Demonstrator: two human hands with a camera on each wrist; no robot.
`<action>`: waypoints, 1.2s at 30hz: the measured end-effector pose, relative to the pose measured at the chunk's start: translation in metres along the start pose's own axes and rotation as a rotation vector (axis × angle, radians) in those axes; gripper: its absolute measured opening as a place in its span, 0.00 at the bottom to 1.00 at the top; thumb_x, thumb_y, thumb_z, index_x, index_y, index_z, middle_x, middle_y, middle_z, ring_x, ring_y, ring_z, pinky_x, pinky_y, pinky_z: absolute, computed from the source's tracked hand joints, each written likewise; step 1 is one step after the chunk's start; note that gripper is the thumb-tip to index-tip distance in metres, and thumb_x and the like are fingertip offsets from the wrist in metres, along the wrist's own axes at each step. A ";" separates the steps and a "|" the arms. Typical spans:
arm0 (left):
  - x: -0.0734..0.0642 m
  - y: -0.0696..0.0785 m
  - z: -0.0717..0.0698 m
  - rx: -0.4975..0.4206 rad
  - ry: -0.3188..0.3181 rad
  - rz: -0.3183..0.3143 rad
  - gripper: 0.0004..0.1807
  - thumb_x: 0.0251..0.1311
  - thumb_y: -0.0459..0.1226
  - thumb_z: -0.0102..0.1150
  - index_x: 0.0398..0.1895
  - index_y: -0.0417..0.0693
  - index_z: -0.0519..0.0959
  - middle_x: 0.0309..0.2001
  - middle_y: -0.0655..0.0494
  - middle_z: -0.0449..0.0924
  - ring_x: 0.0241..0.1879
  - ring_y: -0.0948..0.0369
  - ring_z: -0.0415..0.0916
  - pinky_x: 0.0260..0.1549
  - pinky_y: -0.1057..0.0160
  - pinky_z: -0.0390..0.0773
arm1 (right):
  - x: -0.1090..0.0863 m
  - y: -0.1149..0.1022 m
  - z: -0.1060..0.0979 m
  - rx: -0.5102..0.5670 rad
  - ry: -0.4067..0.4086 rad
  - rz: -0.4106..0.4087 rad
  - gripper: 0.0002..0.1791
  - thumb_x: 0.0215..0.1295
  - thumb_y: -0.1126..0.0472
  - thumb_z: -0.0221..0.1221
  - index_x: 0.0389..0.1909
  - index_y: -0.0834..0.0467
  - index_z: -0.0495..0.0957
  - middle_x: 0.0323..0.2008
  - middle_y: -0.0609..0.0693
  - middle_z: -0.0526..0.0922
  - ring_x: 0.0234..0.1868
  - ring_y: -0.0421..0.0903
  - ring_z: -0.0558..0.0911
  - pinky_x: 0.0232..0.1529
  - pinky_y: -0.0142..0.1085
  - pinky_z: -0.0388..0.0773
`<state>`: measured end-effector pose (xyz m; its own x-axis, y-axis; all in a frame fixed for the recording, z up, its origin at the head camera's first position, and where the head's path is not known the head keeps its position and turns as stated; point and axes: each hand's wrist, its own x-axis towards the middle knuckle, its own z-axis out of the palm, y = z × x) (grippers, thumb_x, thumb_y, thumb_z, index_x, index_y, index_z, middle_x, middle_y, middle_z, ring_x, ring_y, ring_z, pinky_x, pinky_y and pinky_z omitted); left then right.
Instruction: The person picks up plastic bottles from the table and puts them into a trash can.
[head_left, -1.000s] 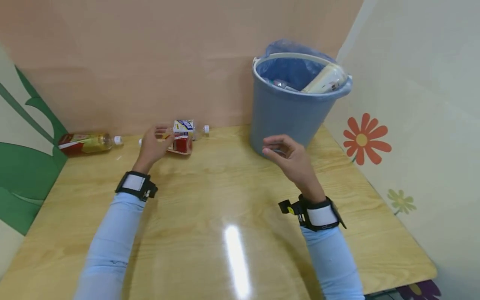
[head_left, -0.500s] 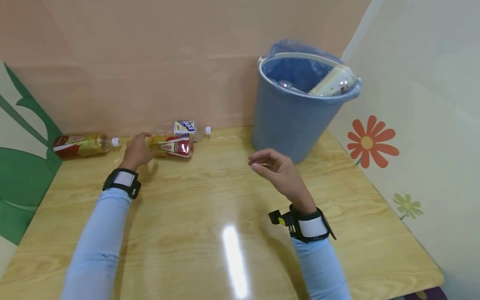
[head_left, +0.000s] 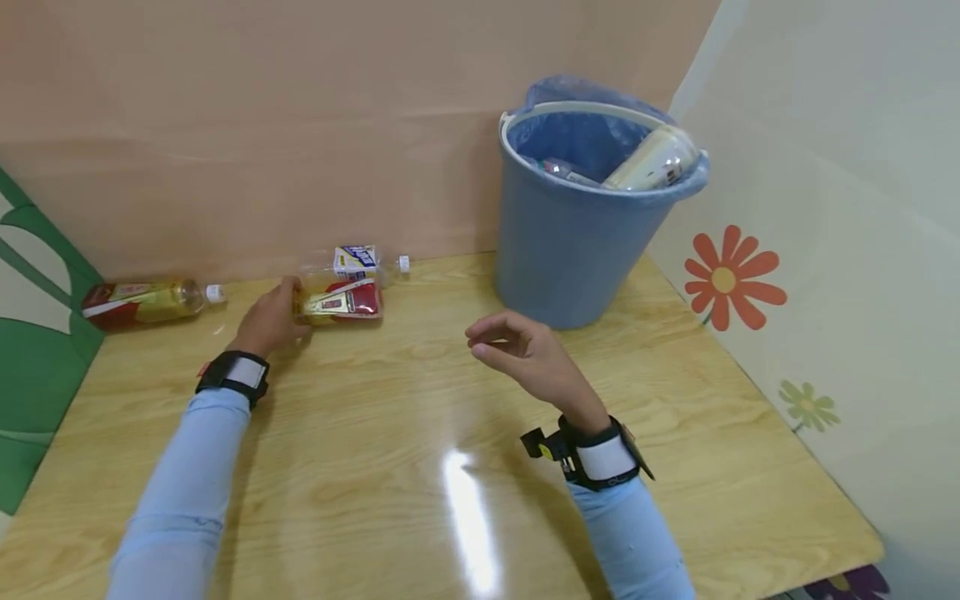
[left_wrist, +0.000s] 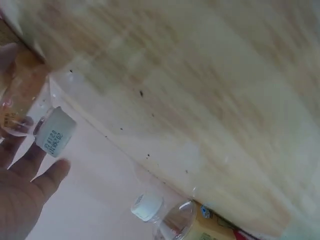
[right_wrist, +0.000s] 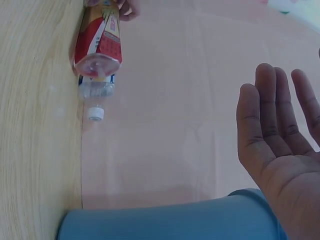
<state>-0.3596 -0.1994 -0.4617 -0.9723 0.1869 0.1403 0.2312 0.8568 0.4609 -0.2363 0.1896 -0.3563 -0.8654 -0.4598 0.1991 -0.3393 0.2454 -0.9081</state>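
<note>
My left hand [head_left: 272,318] grips a plastic drink bottle [head_left: 341,302] with a red and yellow label at its capped end. The bottle lies on its side near the back wall. In the left wrist view the thumb and fingers stand on either side of this bottle [left_wrist: 22,97], its white cap [left_wrist: 56,131] between them and the camera. Right behind it lies a clear plastic bottle [head_left: 356,262] with a white, blue and yellow label. My right hand [head_left: 528,358] hovers over the table in front of the bucket, fingers loosely bent, holding nothing.
Another red and yellow bottle [head_left: 146,302] lies at the far left, its white cap pointing right. At the back right stands a blue bucket [head_left: 573,250] lined with a blue bag, holding bottles [head_left: 654,158]. Walls border the wooden table [head_left: 360,467] behind and at the sides.
My left hand has moved left from above the red and yellow bottle to its capped end and taken hold. My right hand has moved left and toward me, away from the bucket.
</note>
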 end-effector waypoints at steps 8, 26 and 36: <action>-0.018 -0.001 -0.006 -0.019 0.003 0.086 0.41 0.38 0.38 0.73 0.59 0.40 0.65 0.50 0.32 0.75 0.42 0.42 0.76 0.39 0.38 0.78 | 0.002 0.002 0.000 0.027 -0.001 -0.006 0.14 0.64 0.63 0.57 0.48 0.64 0.75 0.48 0.59 0.78 0.49 0.50 0.78 0.49 0.31 0.79; -0.084 0.081 -0.042 -0.202 0.435 0.552 0.41 0.24 0.34 0.77 0.52 0.38 0.72 0.46 0.39 0.80 0.35 0.55 0.76 0.26 0.49 0.82 | 0.003 0.007 -0.004 0.047 0.050 0.004 0.19 0.65 0.60 0.57 0.53 0.64 0.72 0.50 0.52 0.78 0.53 0.50 0.76 0.53 0.31 0.77; -0.088 0.129 -0.040 -0.304 0.425 0.744 0.39 0.25 0.34 0.76 0.50 0.35 0.72 0.46 0.38 0.80 0.41 0.53 0.77 0.34 0.49 0.84 | 0.001 0.002 -0.008 0.138 0.051 0.020 0.30 0.63 0.63 0.58 0.66 0.56 0.60 0.65 0.60 0.64 0.61 0.55 0.70 0.51 0.33 0.79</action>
<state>-0.2431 -0.1243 -0.3794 -0.4874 0.3964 0.7780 0.8521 0.4103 0.3248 -0.2412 0.1961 -0.3550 -0.8904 -0.4112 0.1955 -0.2708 0.1332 -0.9534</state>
